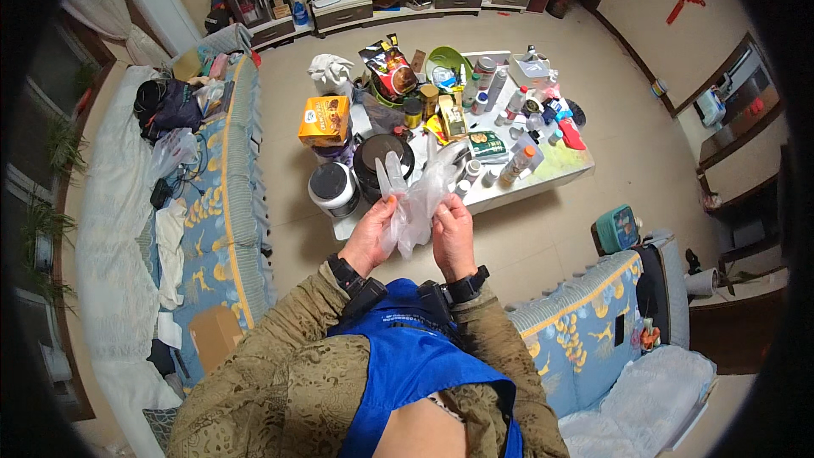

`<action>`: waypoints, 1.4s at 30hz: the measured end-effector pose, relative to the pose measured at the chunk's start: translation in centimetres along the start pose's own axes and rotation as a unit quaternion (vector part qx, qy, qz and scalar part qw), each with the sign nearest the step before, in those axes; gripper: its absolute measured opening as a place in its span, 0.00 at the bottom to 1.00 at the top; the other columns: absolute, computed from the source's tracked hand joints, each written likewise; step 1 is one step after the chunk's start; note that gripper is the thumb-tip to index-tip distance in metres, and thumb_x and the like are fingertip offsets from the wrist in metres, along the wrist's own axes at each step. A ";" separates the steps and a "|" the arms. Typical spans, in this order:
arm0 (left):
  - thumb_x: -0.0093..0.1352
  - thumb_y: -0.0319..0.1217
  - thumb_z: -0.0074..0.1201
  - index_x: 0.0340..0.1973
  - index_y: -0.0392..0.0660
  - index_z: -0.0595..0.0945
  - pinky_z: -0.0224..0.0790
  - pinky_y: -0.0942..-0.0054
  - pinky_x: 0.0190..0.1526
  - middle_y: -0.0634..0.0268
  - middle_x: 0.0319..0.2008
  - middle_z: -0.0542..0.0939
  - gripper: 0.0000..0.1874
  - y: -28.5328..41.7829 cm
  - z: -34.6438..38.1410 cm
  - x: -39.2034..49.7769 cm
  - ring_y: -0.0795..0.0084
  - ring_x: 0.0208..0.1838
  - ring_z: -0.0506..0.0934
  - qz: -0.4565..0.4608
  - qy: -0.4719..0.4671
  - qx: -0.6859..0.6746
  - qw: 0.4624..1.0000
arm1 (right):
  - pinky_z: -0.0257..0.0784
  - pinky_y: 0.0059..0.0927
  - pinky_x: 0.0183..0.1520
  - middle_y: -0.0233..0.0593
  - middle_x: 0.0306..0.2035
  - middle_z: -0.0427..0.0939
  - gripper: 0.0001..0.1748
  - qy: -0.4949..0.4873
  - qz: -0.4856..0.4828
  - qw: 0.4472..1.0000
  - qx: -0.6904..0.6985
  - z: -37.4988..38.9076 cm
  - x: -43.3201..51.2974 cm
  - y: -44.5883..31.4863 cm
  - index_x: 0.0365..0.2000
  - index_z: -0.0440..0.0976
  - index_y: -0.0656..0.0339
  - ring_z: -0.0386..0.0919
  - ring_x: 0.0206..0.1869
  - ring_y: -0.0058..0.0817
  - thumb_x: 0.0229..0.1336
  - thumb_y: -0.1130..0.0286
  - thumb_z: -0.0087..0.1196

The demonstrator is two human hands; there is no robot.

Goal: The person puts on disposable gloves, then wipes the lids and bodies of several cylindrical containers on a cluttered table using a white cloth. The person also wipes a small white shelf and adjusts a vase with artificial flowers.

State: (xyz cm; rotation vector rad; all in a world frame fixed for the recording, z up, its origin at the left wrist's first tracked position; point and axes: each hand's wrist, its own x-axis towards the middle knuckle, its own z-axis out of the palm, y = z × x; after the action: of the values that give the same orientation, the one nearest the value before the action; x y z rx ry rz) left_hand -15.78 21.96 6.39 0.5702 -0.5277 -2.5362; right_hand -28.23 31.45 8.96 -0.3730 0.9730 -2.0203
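Observation:
A crumpled, translucent plastic bag [416, 213] is stretched between my two hands, in front of the coffee table's near edge. My left hand [370, 234] pinches its left side between thumb and fingers. On the other side, my right hand [454, 235] grips the film with curled fingers. Loose flaps of the bag stick up over the table [524, 196]. Just beyond it are a large dark round-lidded container [383, 159] and a white tub with a black lid [334, 187]. A bottle with an orange cap [518, 165] stands to the right.
An orange snack box [324, 121], a green bowl [448, 63], a green packet [488, 145] and several bottles crowd the table. A patterned sofa [216, 203] runs along the left; another sofa seat [566, 337] lies at right. A teal box [615, 229] stands near its far end.

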 end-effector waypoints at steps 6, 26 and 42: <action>0.77 0.40 0.52 0.56 0.52 0.77 0.76 0.60 0.55 0.63 0.54 0.80 0.15 0.9 0.6 -1.2 0.64 0.57 0.77 0.015 0.034 -0.050 0.998 | 0.74 0.25 0.51 0.34 0.43 0.79 0.12 0.045 -0.048 0.997 -0.028 -1.9 0.1 -4.8 0.43 0.74 0.61 0.78 0.43 0.21 0.61 0.79 0.45; 0.78 0.39 0.42 0.65 0.48 0.73 0.54 0.44 0.73 0.50 0.66 0.73 0.22 2.7 -1.0 -2.2 0.49 0.70 0.68 0.061 -0.072 -0.132 0.987 | 0.77 0.46 0.32 0.56 0.33 0.81 0.46 -0.169 -0.148 0.655 -0.722 1.4 -7.4 -3.7 0.59 0.65 0.72 0.82 0.31 0.51 0.53 0.44 0.66; 0.74 0.35 0.38 0.61 0.34 0.74 0.58 0.49 0.71 0.46 0.63 0.75 0.25 2.7 -1.9 -2.9 0.48 0.66 0.73 0.013 -0.091 -0.186 0.978 | 0.75 0.20 0.40 0.35 0.38 0.84 0.20 -0.138 0.243 0.958 -0.059 -2.1 -4.1 1.0 0.54 0.73 0.66 0.80 0.36 0.18 0.62 0.75 0.58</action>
State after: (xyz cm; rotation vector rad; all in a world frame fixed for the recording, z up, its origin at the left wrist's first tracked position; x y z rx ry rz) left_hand -11.55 20.86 6.85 0.1947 -0.1110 -2.5838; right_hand -26.41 35.44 7.22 -0.4204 0.9067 -1.4273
